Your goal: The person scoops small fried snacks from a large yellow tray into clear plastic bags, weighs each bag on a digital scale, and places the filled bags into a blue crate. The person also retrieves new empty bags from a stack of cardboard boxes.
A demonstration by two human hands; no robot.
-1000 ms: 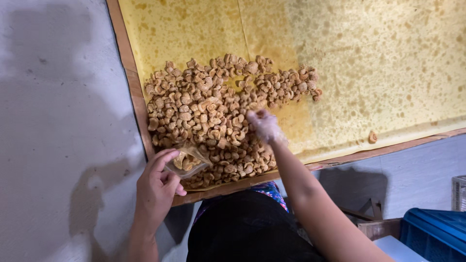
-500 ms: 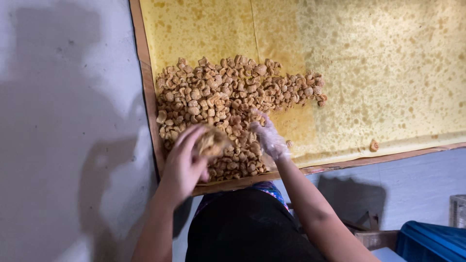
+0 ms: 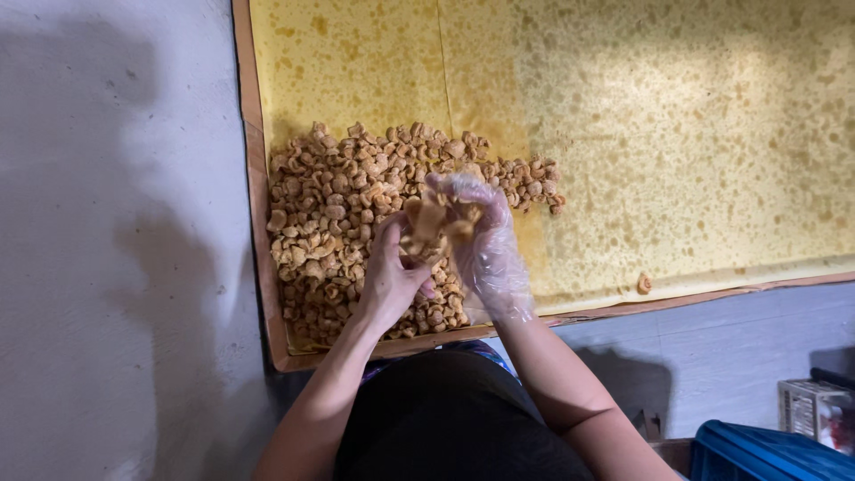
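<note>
Grey concrete floor (image 3: 107, 267) surrounds a shallow wooden-edged tray (image 3: 258, 267) lined with oil-stained yellow paper (image 3: 695, 134), where a heap of fried golden snack pieces (image 3: 343, 205) fills the near left corner and one stray piece (image 3: 644, 284) lies apart near the front edge. Above the heap, the bare left hand (image 3: 387, 281) pinches a small clear bag (image 3: 432, 227), while the right hand (image 3: 485, 245), in a thin plastic glove, curls its fingers over a cluster of pieces at the bag's mouth. A blue crate (image 3: 757, 454) sits at the lower right
</note>
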